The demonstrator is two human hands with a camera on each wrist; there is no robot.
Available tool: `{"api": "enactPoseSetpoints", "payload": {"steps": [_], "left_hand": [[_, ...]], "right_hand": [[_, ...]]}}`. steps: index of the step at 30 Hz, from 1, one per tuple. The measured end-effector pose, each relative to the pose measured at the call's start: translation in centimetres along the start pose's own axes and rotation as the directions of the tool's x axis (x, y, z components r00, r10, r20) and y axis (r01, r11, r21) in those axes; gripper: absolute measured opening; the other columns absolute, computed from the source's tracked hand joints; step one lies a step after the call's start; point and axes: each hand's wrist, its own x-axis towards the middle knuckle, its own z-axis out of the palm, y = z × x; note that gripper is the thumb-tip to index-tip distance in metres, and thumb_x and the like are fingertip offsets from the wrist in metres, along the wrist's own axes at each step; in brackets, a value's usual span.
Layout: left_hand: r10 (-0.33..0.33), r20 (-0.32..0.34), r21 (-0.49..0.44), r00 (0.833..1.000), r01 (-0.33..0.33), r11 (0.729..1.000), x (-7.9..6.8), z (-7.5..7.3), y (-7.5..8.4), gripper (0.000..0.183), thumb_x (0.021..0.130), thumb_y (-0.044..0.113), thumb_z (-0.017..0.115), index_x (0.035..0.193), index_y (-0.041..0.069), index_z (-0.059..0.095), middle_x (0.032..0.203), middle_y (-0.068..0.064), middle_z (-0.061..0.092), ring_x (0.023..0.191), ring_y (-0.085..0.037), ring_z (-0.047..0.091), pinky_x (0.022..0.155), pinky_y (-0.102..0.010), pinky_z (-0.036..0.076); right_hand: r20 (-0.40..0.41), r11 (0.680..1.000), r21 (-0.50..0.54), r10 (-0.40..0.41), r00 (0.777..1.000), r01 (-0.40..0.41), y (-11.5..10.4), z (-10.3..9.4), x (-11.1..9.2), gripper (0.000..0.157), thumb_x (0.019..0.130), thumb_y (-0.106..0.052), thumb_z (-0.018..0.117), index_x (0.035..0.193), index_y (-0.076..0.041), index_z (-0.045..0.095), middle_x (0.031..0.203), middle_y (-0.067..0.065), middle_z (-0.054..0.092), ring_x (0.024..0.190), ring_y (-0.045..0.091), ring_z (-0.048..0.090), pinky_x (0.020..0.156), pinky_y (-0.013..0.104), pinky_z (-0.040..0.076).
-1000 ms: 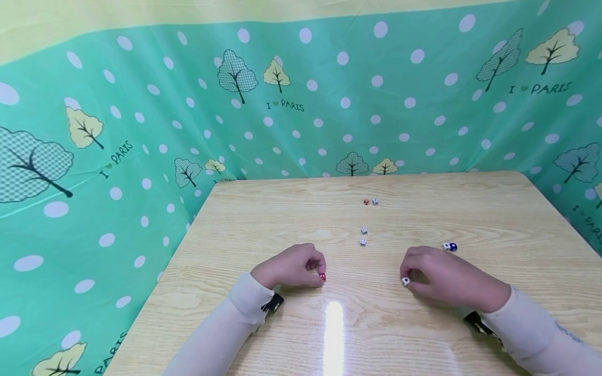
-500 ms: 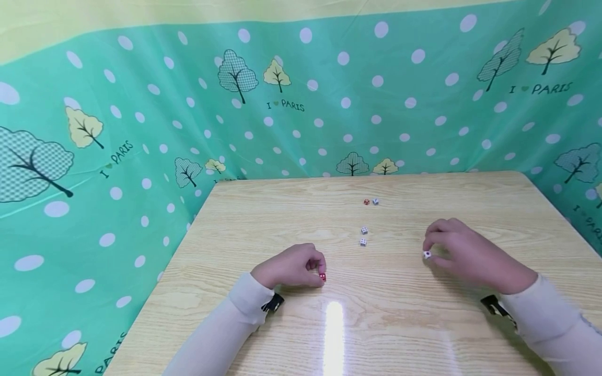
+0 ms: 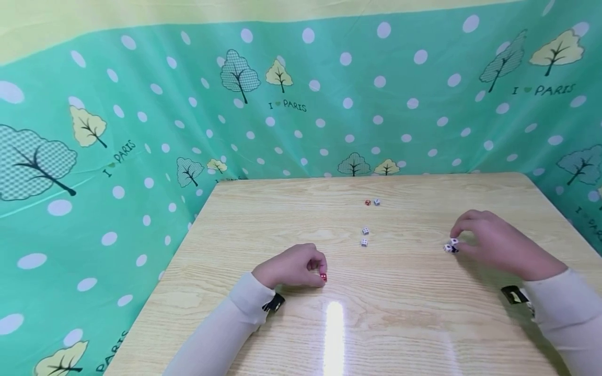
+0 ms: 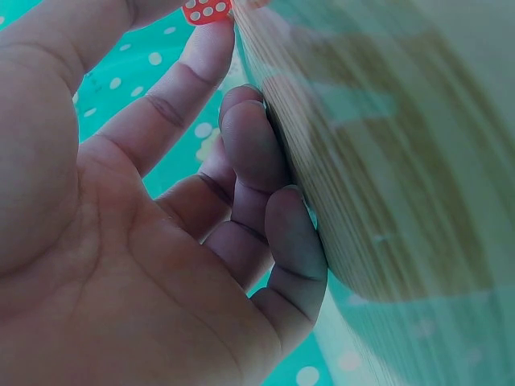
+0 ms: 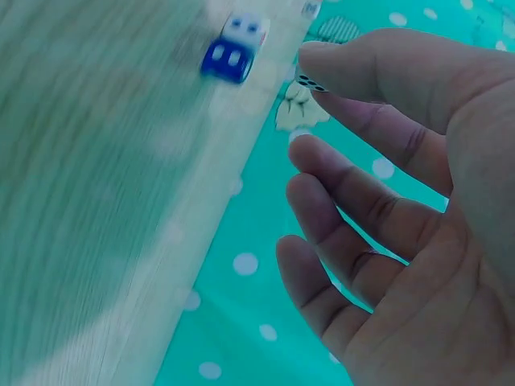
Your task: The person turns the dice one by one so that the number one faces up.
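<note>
My left hand [image 3: 293,266] rests on the wooden table and pinches a red die [image 3: 323,277] between thumb and index finger. In the left wrist view that red die [image 4: 208,10] shows white pips at the top edge. On the right, my right hand [image 3: 491,240] pinches a white die [image 3: 454,241] by the fingertips, raised over a pair on the table. That pair is a white die [image 3: 448,248] and a blue die [image 5: 228,62], side by side. In the right wrist view the held white die [image 5: 309,83] is mostly covered by the thumb.
Two white dice [image 3: 364,243] stand one behind the other mid-table. Farther back sit an orange-red die [image 3: 368,202] and another white die [image 3: 377,202]. A green dotted curtain [image 3: 301,104] hangs behind and left of the table [image 3: 263,209].
My right hand has carried the white die away to the right and back, from near the front to above the white and blue pair. The left hand has stayed in place.
</note>
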Motion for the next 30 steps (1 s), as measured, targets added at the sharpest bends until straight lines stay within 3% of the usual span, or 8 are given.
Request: {"api": "enactPoseSetpoints", "payload": {"steps": [10,20,30], "left_hand": [[0.016,0.013,0.014,1.0,-0.016,1.0,0.4,0.3,0.2,0.014,0.083,0.021,0.082,0.082,0.027,0.069,0.091,-0.007,0.061,0.08,-0.009,0.05,0.071,-0.023,0.043],[0.002,0.005,0.037,1.0,-0.002,0.999,0.1,0.3,-0.4,0.015,0.083,0.024,0.082,0.082,0.028,0.068,0.088,-0.002,0.058,0.08,-0.009,0.05,0.07,-0.022,0.043],[0.006,0.003,0.031,1.0,-0.006,1.0,0.0,0.1,-0.1,0.015,0.083,0.023,0.082,0.082,0.028,0.069,0.09,-0.004,0.059,0.08,-0.01,0.049,0.071,-0.023,0.042]], "right_hand": [[0.031,0.998,-0.003,0.069,0.997,-0.069,2.2,-0.4,-0.7,0.012,0.084,-0.013,0.082,0.094,-0.012,0.076,0.113,0.021,0.069,0.109,0.045,0.062,0.091,0.063,0.051],[0.052,0.997,0.027,0.066,0.997,-0.067,3.3,0.5,0.0,0.012,0.081,-0.013,0.084,0.087,-0.015,0.074,0.098,0.009,0.071,0.093,0.029,0.065,0.077,0.048,0.054],[0.066,0.997,0.053,0.057,0.996,-0.06,3.1,1.0,0.0,0.013,0.08,-0.011,0.083,0.088,-0.016,0.074,0.095,0.002,0.07,0.088,0.023,0.064,0.073,0.043,0.054]]}}
